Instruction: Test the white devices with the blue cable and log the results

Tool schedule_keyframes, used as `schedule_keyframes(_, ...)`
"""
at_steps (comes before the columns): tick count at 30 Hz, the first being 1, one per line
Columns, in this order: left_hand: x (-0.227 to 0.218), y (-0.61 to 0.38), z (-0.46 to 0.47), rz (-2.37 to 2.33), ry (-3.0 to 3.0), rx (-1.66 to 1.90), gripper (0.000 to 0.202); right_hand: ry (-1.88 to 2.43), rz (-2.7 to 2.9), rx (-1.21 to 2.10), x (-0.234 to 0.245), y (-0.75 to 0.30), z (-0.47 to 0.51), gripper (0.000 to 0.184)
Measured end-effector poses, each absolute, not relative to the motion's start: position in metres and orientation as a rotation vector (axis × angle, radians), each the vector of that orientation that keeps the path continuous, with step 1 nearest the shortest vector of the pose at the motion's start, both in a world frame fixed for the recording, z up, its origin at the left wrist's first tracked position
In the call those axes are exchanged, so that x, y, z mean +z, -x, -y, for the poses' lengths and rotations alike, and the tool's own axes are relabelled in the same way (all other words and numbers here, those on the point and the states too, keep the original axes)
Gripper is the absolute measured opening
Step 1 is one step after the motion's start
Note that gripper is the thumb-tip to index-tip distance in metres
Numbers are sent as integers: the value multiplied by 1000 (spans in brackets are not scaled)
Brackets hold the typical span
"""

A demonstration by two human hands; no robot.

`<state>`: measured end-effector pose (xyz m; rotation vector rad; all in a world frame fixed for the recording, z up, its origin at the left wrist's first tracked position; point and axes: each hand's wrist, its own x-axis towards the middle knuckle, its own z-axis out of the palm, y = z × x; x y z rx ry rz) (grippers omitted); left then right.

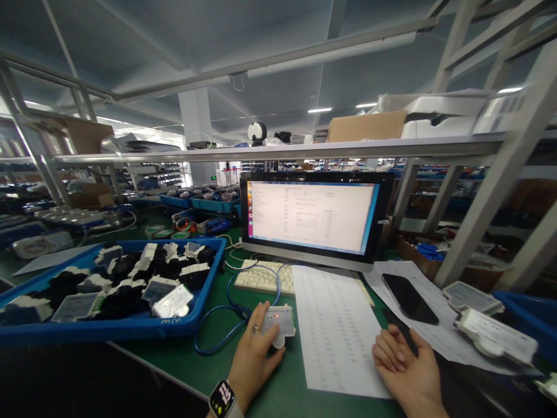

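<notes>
My left hand (256, 351) holds a small white plastic electronic module (279, 325) against the green table, fingers over its left side and thumb along the lower part. A red light glows on the module's face. Beside my fingertips, a blue cable (217, 309) with a dark plug reaches the module's left side; the joint itself is hidden by my hand. At the right edge of a printed sheet (335, 331), my right hand (407, 360) lies palm up with loosely curled fingers, thumb apart, and nothing visible in it.
A blue tray (191, 325) of similar white and black modules stands left. Behind are a keyboard (256, 277) and a monitor (311, 217). A phone (410, 298) lies on papers to the right, near more white modules (496, 337). A shelf (278, 152) spans overhead.
</notes>
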<state>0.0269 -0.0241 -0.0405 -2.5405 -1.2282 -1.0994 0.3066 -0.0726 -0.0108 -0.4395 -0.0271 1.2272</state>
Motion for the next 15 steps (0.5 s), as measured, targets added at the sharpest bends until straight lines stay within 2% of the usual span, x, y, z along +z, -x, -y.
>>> schedule_keyframes(15,-38,-27,26,1210,2538,-1120,31,429,100,1234,-16,-310,73,17)
